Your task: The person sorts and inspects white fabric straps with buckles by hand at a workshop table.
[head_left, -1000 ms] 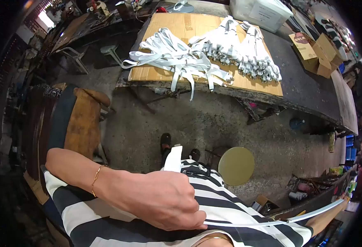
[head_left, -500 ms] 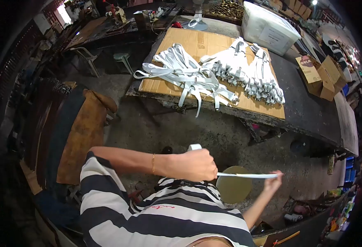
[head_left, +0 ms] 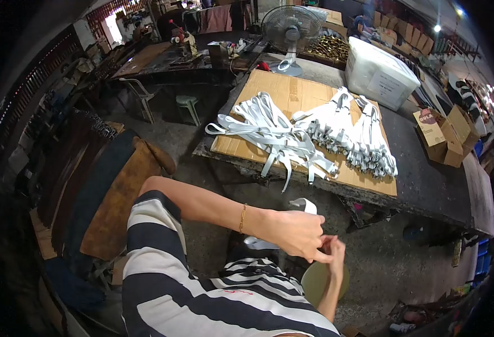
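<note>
My left hand (head_left: 294,233), with a gold bracelet at its wrist, is closed around a white strap (head_left: 306,206). One loop of the strap rises behind the knuckles, and another part hangs below the wrist. My right hand (head_left: 334,251) meets the left at the fingertips, its fingers bent together; what they pinch is hidden. Beyond the hands, a loose pile of white straps (head_left: 264,126) lies on a cardboard sheet (head_left: 292,90). Bundled white straps with metal buckles (head_left: 370,140) lie to its right.
The dark worktable (head_left: 421,185) also carries a fan (head_left: 292,33), a white plastic bin (head_left: 379,73) and an open carton (head_left: 452,135). A round stool (head_left: 314,281) is below my hands. Brown leather (head_left: 112,202) lies at the left, with a green stool (head_left: 188,104) farther back.
My right hand has come in from the far right to meet my left. The strap stretched between them no longer shows. The view has tilted up, bringing the whole fan into sight.
</note>
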Demonstrator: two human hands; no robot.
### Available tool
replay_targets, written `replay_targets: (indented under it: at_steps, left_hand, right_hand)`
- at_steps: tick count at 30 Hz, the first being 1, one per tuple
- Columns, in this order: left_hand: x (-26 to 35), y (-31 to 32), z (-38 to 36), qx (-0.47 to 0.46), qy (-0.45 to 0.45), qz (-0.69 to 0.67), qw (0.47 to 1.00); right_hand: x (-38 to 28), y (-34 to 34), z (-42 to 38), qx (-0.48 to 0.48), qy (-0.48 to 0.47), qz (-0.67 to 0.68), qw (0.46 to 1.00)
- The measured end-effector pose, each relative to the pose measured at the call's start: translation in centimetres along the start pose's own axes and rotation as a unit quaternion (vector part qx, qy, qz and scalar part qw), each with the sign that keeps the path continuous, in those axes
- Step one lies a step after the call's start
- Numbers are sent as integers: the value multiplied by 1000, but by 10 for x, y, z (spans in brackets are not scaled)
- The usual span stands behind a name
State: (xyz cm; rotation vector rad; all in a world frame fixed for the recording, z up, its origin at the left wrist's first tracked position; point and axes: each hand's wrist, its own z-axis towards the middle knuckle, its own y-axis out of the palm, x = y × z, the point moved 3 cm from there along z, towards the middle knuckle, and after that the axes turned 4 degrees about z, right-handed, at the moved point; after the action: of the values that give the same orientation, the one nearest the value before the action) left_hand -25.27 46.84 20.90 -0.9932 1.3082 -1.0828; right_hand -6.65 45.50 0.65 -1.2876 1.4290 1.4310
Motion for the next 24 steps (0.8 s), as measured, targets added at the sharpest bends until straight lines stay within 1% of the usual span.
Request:
replay_targets:
  at_steps: [1, 2, 3, 5, 6, 7, 8, 9, 11, 13, 14, 15, 16, 17, 18, 19, 20, 21, 22, 23, 24]
  left_hand:
    - [3, -2, 0, 13, 31, -24, 999]
    - [7, 2, -2, 30, 31, -3, 999]
    - [13, 9, -3, 31, 32, -1, 999]
    - [23, 20, -9, 60, 48, 32, 996]
    - [23, 17, -16, 68, 45, 29, 996]
    - [23, 23, -23, 84, 49, 53, 994]
    - [20, 23, -32, 76, 43, 54, 995]
    - [21, 24, -41, 71, 35, 51, 996]
    - [22, 34, -60, 87, 32, 57, 994]
    - [24, 43, -75, 48, 25, -7, 999]
    - [21, 47, -83, 84, 20, -2, 996]
    - [19, 50, -87, 61, 13, -11, 998]
    - [12, 47, -91, 108, 15, 16, 994]
    - [6, 41, -96, 154, 16, 38, 987]
    - [-2, 26, -104, 230, 19, 48, 972]
    - [-15, 12, -112, 306, 20, 58, 950]
    - [-32, 6, -127, 388, -8, 51, 920]
    - [-49, 2, -145, 466, -37, 43, 883]
    - [-72, 4, -167, 490, -117, -26, 863]
    - [-97, 9, -188, 503, -192, -91, 838]
    - [-123, 15, -203, 511, -257, -148, 807]
  right_hand:
    - [-30, 22, 7, -72, -50, 49, 995]
    - [-56, 48, 6, -115, -1, 37, 993]
    - [-60, 62, 7, -123, 79, 51, 988]
    - [-68, 91, 5, -128, 238, 74, 960]
    - [-63, 97, 9, -134, 269, 145, 943]
    - [-51, 101, 16, -141, 297, 215, 920]
    - [-46, 120, 27, -285, 223, 321, 875]
    - [-36, 113, 25, -155, 281, 290, 901]
    - [-42, 138, 35, -207, 233, 171, 935]
    - [-75, 175, 46, -231, 141, 147, 951]
    - [-80, 179, 56, -229, 126, 159, 952]
    - [-89, 184, 62, -205, 125, 188, 952]
    - [-102, 192, 67, -168, 100, 144, 970]
    - [-108, 191, 75, -163, 61, 63, 983]
    - [-128, 200, 78, -165, 22, 42, 985]
    - [-140, 201, 83, -170, 15, 46, 984]
    - [-154, 206, 87, -154, -19, 56, 986]
    - [-171, 211, 90, -129, -62, 20, 990]
    - [-190, 218, 94, -134, -76, 25, 988]
    - [-201, 218, 102, -165, -87, 35, 982]
    - [-211, 221, 112, -179, -127, 31, 975]
